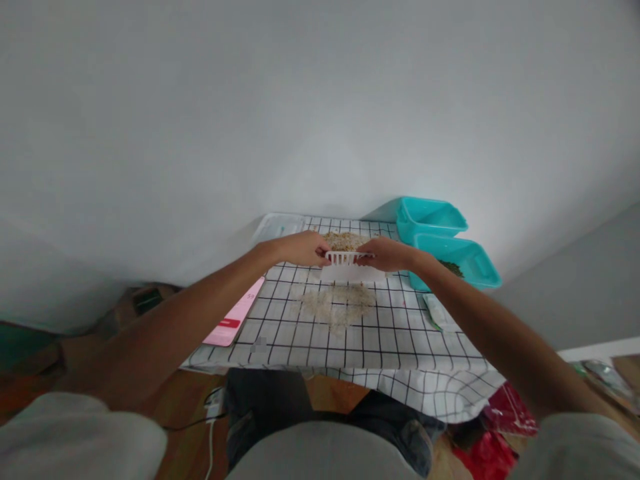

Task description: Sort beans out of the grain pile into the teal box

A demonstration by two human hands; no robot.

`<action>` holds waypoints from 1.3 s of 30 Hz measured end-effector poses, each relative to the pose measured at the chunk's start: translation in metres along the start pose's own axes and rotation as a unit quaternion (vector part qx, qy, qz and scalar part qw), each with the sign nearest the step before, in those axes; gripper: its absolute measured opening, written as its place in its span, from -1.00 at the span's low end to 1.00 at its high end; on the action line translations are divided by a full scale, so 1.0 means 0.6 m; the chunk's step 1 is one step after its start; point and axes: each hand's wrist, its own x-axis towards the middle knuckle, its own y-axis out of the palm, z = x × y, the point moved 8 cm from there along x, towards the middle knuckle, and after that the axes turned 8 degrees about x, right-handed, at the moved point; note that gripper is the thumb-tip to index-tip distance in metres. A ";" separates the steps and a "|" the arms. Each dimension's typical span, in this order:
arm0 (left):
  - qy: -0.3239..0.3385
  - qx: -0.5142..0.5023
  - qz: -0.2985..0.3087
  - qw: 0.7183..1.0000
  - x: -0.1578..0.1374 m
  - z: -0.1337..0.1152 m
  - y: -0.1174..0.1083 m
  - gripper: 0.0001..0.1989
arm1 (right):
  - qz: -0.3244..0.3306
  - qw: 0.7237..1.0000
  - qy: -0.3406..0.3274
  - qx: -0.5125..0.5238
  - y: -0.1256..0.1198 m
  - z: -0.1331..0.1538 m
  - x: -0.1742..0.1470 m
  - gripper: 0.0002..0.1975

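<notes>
My left hand [310, 249] and my right hand [383, 255] are closed on opposite ends of a white slotted plastic piece [345, 257], held crosswise above the checked cloth. Its slots show along the upper edge, and a plain white surface hangs below them; whether both are one thing I cannot tell. Behind it lies a heap of coarse tan and brown loose bits [345, 240], partly hidden by the hands. On the near side, a thinner patch of pale fine bits [340, 303] is spread over the cloth.
Two turquoise bins [431, 208] stand at the right; the nearer holds dark green-brown bits [451, 268]. A white packet [439, 312] lies before them. A pink board [236, 319] is at the left edge, with a clear lid-like tray [279, 226] behind. A wall rises behind the table.
</notes>
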 end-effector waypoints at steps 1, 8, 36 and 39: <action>0.002 -0.001 0.000 1.000 0.001 -0.002 -0.001 -0.84 | -0.002 1.000 0.002 0.002 0.001 -0.001 -0.005 -0.72; 0.022 -0.005 0.019 1.000 0.013 -0.016 0.010 -0.83 | -0.005 1.000 0.016 0.019 0.015 -0.011 -0.030 -0.71; -0.021 0.027 -0.015 0.999 0.081 0.037 -0.023 -0.75 | -0.025 0.997 0.070 0.005 -0.038 -0.083 0.015 -0.66; -0.023 0.026 -0.018 0.999 0.082 0.036 -0.012 -0.75 | -0.022 0.997 0.069 0.009 -0.029 -0.085 0.016 -0.67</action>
